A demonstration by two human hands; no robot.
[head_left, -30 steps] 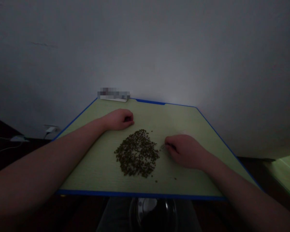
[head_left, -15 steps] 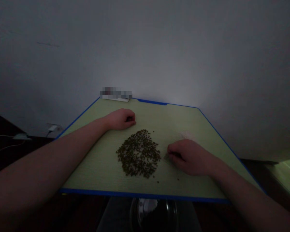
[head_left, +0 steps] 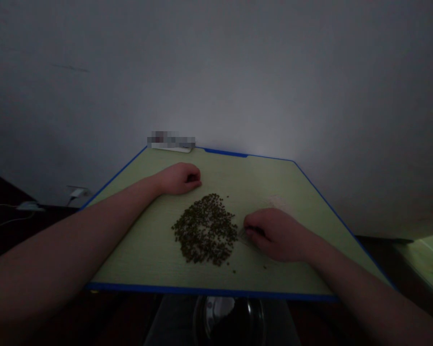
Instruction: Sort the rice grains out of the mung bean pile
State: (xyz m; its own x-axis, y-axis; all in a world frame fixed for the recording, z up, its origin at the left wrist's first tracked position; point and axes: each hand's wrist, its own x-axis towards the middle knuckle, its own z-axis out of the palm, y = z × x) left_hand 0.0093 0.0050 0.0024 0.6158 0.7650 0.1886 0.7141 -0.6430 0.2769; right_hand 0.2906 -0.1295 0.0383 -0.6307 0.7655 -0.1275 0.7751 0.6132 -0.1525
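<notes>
Our table [head_left: 260,178] has a pale green, wood-grained top edged in blue. Just left of our right fingers [head_left: 250,230] lies a loose heap of small dark green beans [head_left: 205,229], with a few stray beans [head_left: 234,271] nearer us than those fingers. A thin flat piece [head_left: 242,234], too dim to name, sits at the fingertips. Beyond our left fingers [head_left: 194,179], a white object [head_left: 171,149], partly blurred, lies at the far edge.

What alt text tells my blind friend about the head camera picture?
A person's left hand and right hand rest on a pale green, blue-edged tabletop beside a round heap of small dark green beans; the right fingers pinch something flat, too dim to name.
</notes>
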